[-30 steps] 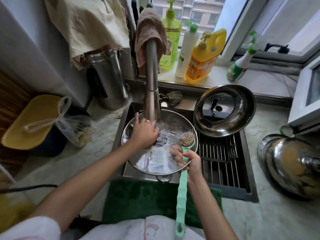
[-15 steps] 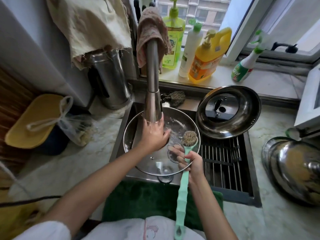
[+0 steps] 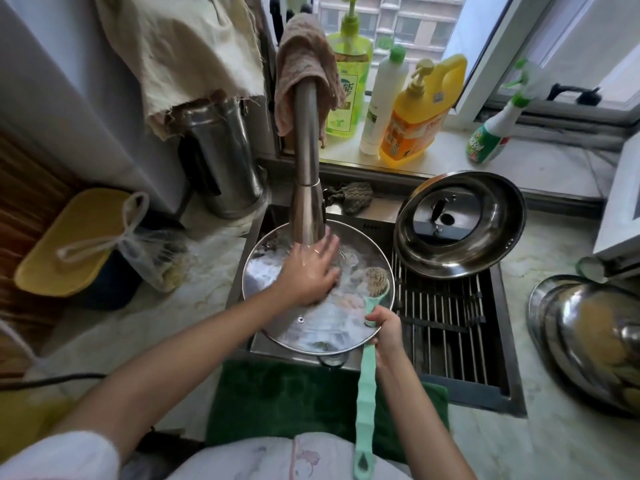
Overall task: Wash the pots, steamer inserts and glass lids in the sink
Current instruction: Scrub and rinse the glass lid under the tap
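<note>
Two hands work one glass lid (image 3: 311, 327) held over the sink (image 3: 498, 393). The left hand (image 3: 310, 268) lies spread, fingers straight, flat on the wet glass under the faucet (image 3: 306, 188). The right hand (image 3: 388, 329), at the lid's 4 o'clock rim, curls round the green brush (image 3: 367, 368). A steel pot (image 3: 460, 225) sits at 2 o'clock.

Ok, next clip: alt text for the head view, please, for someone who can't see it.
Over a kitchen sink, a person's left hand rubs a wet glass lid under the faucet, while the right hand grips a green dish brush at the lid's edge. A steel pot lid rests over the drying rack; soap bottles line the windowsill.
</note>
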The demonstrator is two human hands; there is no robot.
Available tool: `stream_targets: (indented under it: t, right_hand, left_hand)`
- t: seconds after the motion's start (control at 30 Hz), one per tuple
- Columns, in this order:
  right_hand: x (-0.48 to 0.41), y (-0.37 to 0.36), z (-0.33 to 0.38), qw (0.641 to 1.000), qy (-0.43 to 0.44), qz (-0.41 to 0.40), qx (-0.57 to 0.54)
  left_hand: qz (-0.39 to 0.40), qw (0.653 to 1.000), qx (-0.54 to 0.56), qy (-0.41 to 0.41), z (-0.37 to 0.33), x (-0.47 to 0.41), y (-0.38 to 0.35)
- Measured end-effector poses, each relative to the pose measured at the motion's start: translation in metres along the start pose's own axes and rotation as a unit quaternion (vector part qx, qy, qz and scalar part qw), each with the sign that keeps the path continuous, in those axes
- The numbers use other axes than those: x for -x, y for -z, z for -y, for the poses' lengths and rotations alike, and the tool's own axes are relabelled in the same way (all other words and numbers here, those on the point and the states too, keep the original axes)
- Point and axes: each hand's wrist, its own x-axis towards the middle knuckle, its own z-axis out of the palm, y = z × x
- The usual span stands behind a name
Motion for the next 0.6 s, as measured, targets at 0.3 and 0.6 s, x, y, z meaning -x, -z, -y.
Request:
stream_targets:
  t: [0.3, 0.6]
  right_hand:
    - [0.006, 0.007, 0.004, 0.997, 0.002, 0.006, 0.074]
    - [-0.007, -0.009, -0.001, 0.999, -0.026, 0.021, -0.006]
  left_hand:
    - [-0.032, 0.994, -0.104, -0.022, 0.055, 0.0, 0.005]
    - [0.023, 0.953, -0.022, -0.303, 0.003, 0.016, -0.001]
